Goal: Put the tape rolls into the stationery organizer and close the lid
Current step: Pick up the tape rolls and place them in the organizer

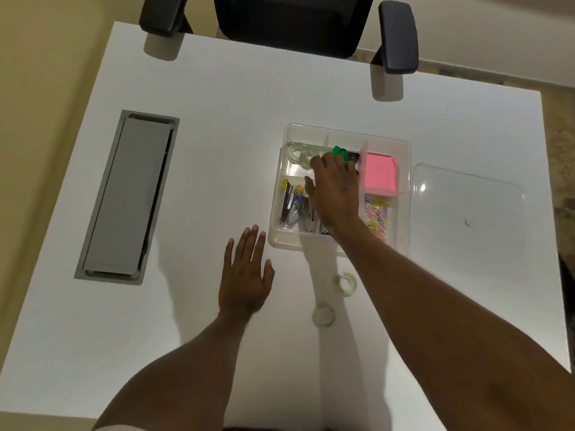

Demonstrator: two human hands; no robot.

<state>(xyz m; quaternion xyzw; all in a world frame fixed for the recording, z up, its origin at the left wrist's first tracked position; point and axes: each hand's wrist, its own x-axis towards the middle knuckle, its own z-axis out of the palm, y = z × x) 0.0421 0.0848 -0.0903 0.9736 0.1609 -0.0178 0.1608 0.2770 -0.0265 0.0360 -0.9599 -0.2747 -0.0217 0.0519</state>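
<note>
Fingers (315, 164) of the right hand (336, 194), loosely spread over the organizer's (404, 194) far-left compartment; release tape roll (294, 154) flat, clear of dividers.

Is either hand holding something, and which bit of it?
The left hand lies flat, holding nothing. The right hand reaches into the organizer; its fingers hide any hold.

organizer (404, 194): clear, open | lid (466, 209): flat beside it | tape rolls: one inside (295, 154), two on table (346, 283) (323, 315)
</note>
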